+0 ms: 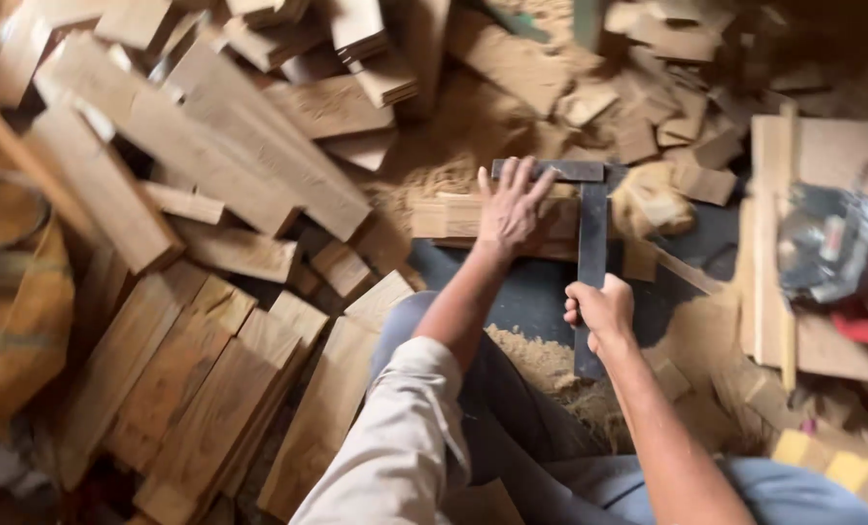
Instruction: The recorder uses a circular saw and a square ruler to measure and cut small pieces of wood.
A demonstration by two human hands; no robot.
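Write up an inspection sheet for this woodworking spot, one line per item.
Surface: dark floor, partly covered in sawdust.
Job's things: dark metal square laid across a wooden block.
Clutter: planks and offcuts heaped all around; sawdust pile by the knees.
Grippers: left hand pressed flat on the block and square; right hand grips the square's long blade.
Cables: nothing seen.
Surroundings: grey power tool on a board at right; yellow cloth at left.

square: dark grey | planks: tan (grained) | sawdust: pale brown
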